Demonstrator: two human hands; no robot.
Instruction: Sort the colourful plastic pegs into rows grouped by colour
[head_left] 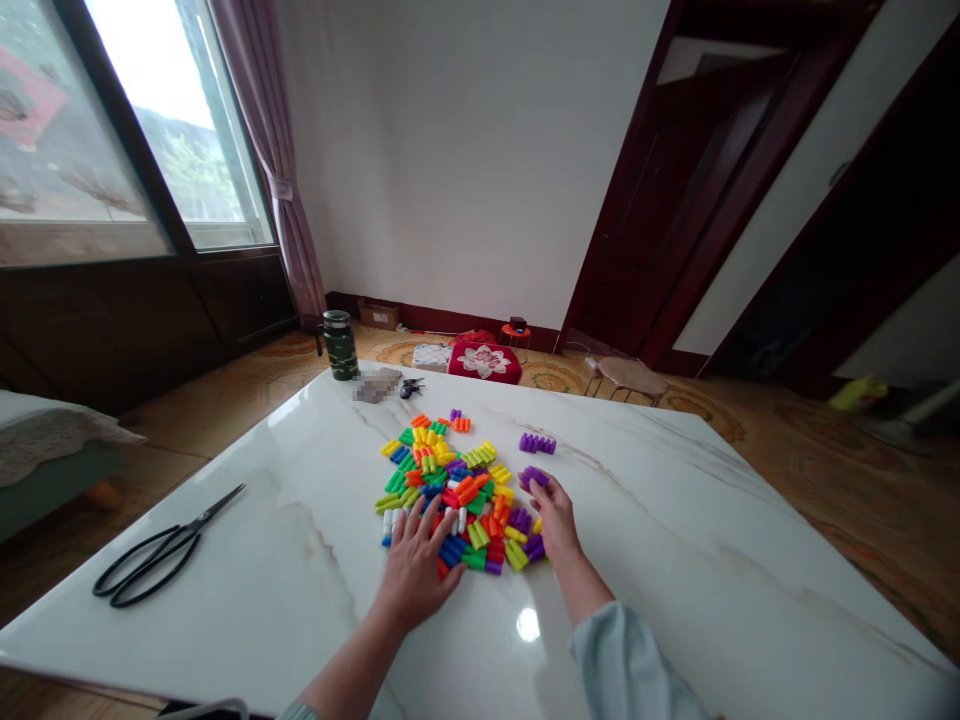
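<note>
A heap of small plastic blocks (450, 490) in many colours lies in the middle of a white marble table (675, 560). My left hand (417, 560) rests flat on the near edge of the heap with its fingers spread. My right hand (553, 515) sits at the right side of the heap, its fingertips pinched on a purple block piece (535, 476). Another purple block row (537, 443) lies apart, a little farther back on the right. A few orange and purple blocks (457, 420) lie loose behind the heap.
Black scissors (161, 548) lie near the table's left edge. A dark green flask (340, 345), a blurred flat item (377, 385) and keys (409, 387) stand at the far edge. Beyond are a red cushion (484, 361), a stool (632, 377) and a dark door (675, 190).
</note>
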